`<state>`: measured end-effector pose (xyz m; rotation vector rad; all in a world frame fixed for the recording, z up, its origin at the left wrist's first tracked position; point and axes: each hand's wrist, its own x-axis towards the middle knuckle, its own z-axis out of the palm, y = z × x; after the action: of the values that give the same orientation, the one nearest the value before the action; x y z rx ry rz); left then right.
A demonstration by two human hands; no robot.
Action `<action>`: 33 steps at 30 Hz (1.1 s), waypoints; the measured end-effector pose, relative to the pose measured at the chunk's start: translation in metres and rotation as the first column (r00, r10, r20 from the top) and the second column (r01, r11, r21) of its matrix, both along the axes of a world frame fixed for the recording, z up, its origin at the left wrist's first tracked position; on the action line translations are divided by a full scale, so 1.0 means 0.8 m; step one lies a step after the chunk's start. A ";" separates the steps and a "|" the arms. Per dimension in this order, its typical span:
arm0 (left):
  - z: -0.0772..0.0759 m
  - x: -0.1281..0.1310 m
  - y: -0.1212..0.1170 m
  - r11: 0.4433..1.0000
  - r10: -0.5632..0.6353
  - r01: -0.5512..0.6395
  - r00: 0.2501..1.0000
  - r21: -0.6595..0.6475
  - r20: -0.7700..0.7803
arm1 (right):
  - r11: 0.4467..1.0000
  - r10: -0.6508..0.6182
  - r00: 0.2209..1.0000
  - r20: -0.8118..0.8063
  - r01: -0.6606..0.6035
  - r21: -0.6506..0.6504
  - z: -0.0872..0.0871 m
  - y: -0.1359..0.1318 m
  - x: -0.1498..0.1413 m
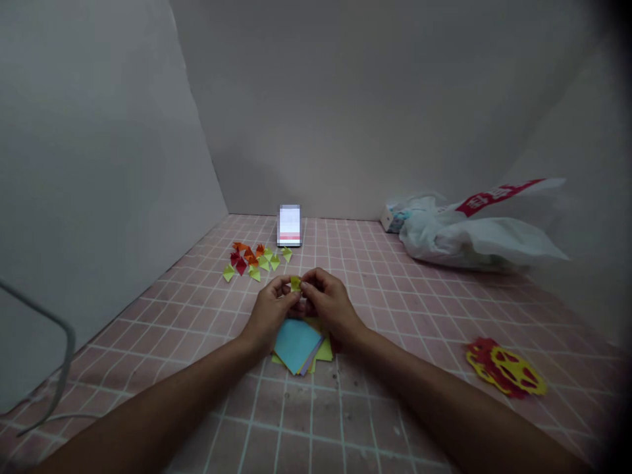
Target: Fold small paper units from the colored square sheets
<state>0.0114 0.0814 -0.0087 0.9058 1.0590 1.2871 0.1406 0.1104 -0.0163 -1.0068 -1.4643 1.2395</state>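
Between the fingertips of both hands is a small folded piece of yellow paper (295,284). My left hand (274,304) pinches it from the left, and my right hand (330,299) grips its right side; the fingers partly cover it. Just below the hands lies a fanned stack of coloured paper sheets (297,343), light blue on top, with yellow and purple edges showing underneath. Beyond my left hand sits a group of small folded paper pieces in yellow-green (254,272), orange (251,259) and red (240,264).
A phone (289,225) with a lit screen stands upright at the back. A white plastic bag (444,234) and a small box (394,218) lie at the back right. Red and yellow cut-out shapes (506,367) rest at right. A grey cable (68,342) curves at left. Walls enclose the tiled-pattern surface.
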 end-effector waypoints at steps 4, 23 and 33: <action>-0.002 0.002 0.001 0.999 -0.027 0.027 1.000 0.020 -0.004 | 1.000 -0.011 1.000 0.012 0.011 -0.006 0.001 0.002 0.001; -0.017 -0.006 0.009 0.998 -0.027 0.027 1.000 0.053 0.002 | 0.988 0.048 0.993 -0.105 -0.063 -0.143 0.012 -0.004 0.000; -0.018 -0.010 0.010 0.991 -0.045 0.059 0.992 0.118 -0.119 | 0.981 0.078 0.986 -0.147 -0.103 -0.166 0.012 -0.004 0.000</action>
<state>0.0034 0.0895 -0.0235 1.1053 1.0483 1.2781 0.1406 0.1071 -0.0067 -0.9548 -1.3236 1.4941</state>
